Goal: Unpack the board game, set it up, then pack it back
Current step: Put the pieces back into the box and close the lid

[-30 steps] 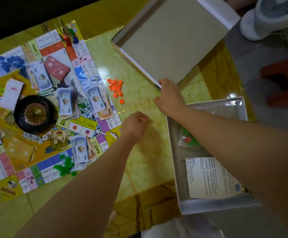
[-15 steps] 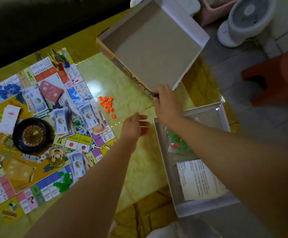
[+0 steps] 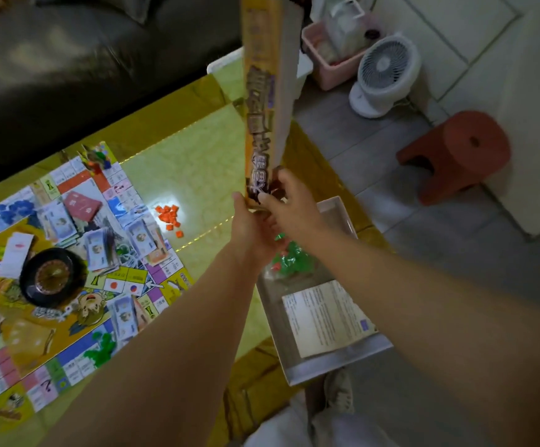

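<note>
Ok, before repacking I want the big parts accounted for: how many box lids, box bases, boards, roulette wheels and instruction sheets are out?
Box lid: 1
Box base: 1
Game board: 1
Roulette wheel: 1
Instruction sheet: 1
Total: 5

Both arms stretch forward - left hand [image 3: 250, 226] and right hand [image 3: 292, 205] together, gripping the upright box lid [image 3: 262, 108].

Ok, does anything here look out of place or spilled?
The small orange plastic pieces lie in a loose heap on the glossy yellow-green table, just off the edge of the colourful game board, a few lying apart. Nothing looks damaged.
</note>
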Tool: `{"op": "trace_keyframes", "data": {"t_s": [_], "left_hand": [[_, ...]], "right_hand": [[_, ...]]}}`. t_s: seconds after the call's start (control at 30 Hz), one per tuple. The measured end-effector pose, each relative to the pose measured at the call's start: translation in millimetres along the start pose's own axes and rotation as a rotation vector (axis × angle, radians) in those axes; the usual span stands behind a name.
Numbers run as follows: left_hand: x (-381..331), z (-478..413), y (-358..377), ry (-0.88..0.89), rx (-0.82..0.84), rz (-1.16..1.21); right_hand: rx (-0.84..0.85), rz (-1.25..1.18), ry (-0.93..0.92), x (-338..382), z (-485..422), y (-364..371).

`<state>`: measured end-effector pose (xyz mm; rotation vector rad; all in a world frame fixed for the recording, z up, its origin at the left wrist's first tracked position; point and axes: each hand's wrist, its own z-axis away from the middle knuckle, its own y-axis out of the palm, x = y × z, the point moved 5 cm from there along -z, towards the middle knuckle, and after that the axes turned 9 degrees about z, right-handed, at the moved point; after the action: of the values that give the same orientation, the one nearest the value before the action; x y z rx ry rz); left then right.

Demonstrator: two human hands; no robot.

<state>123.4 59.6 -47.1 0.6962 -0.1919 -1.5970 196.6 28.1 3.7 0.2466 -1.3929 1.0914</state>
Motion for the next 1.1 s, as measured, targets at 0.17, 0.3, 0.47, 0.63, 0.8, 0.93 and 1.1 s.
{"op": "trace_keyframes", "data": {"t_s": [0.17, 0.3, 0.47, 0.63, 0.8, 0.93, 1.1], "left_hand": [[3, 23, 18, 0.251, -0.187, -0.039], [28, 40, 12, 0.376, -0.381, -0.345], [50, 61, -12, 0.504, -0.366, -0.536], [87, 83, -59, 0.418, -0.303, -0.701], [133, 90, -99, 0.341, -0.323, -0.710], [166, 97, -131, 0.281, -0.452, -0.658], [203, 108, -146, 0.184, -0.557, -0.625]], "right_hand": [[0.105, -0.404, 0.326, -27, 29, -23], [0.181, -0.574, 0.519, -51, 64, -34], [-0.082, -0.593, 0.784, -102, 94, -59], [-0.318, -0.442, 0.881, -161, 127, -95], [-0.292, -0.328, 0.935, -215, 170, -89], [-0.228, -0.368, 0.990, -245, 201, -64], [-0.194, -0.274, 1.056, -286, 237, -50]]}}
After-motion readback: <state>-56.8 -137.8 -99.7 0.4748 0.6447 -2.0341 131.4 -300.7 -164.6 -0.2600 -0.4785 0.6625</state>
